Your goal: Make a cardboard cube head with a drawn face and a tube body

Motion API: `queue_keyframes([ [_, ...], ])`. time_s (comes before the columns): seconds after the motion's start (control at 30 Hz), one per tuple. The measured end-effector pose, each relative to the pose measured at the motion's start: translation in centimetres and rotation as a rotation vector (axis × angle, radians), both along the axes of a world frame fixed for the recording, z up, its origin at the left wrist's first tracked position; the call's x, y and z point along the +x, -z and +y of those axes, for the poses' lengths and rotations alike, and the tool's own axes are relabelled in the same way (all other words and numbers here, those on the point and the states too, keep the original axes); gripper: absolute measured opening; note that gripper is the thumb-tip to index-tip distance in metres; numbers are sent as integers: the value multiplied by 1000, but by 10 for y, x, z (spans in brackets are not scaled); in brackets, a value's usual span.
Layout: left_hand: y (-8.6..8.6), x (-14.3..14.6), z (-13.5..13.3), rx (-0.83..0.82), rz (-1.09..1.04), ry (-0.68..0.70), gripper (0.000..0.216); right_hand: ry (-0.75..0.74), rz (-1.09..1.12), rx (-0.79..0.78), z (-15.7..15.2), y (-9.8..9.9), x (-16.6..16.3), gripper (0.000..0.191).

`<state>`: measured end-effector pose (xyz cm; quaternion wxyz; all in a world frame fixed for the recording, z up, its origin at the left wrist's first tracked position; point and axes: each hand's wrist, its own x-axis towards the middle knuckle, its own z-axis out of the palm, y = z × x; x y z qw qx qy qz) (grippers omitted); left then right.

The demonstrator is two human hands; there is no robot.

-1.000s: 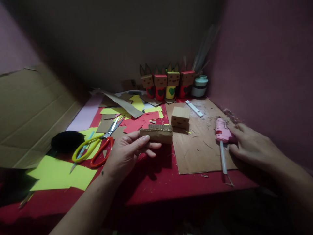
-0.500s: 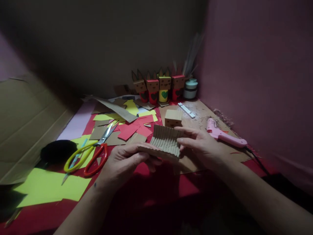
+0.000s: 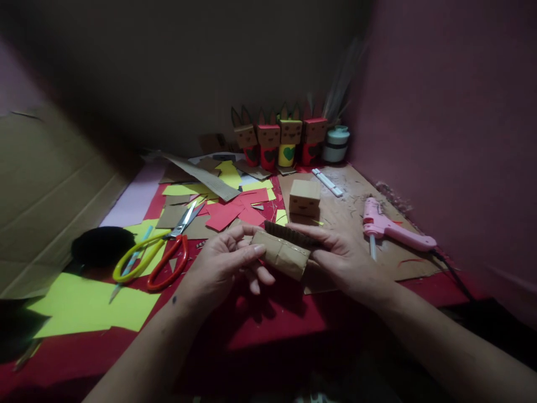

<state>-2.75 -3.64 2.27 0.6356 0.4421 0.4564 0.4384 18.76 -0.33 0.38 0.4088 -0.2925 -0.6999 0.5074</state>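
Note:
A rolled piece of corrugated cardboard point(image 3: 282, 254) is held between both hands above the red table point(image 3: 268, 330). My left hand point(image 3: 222, 266) pinches its left end with thumb and fingers. My right hand point(image 3: 342, 257) wraps round its right end, fingers curled over the ribbed top edge. A small cardboard cube with a drawn face point(image 3: 305, 197) sits just behind the hands on a brown board point(image 3: 352, 207). A pink glue gun point(image 3: 392, 226) lies on that board to the right of my right hand.
Red and yellow scissors point(image 3: 161, 254) lie left of my left hand among red, yellow and brown paper scraps point(image 3: 226, 201). Several cardboard bunny figures point(image 3: 279, 137) and a small jar point(image 3: 336, 144) stand at the back. A large cardboard sheet point(image 3: 46, 190) leans at left; pink wall close on the right.
My right hand left the glue gun and came over to the cardboard piece. The piece was opened flat showing its ribs, and is now curled into a roll between both hands.

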Motion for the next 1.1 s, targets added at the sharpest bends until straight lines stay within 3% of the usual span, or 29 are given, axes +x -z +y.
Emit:
queue_keyframes([
  [0.17, 5, -2, 4, -27, 16, 14, 39, 40, -96, 329, -5, 6, 0, 61],
  [0.3, 4, 0, 3, -31, 23, 9, 50, 52, -134, 481, -6, 15, 0, 63],
  [0.7, 3, 2, 2, -42, 51, 10, 41, -44, -162, 415, -10, 12, 1, 74],
  [1.1, 2, 5, 2, -4, -20, -29, 38, -16, -178, 454, -9, 17, 1, 68],
])
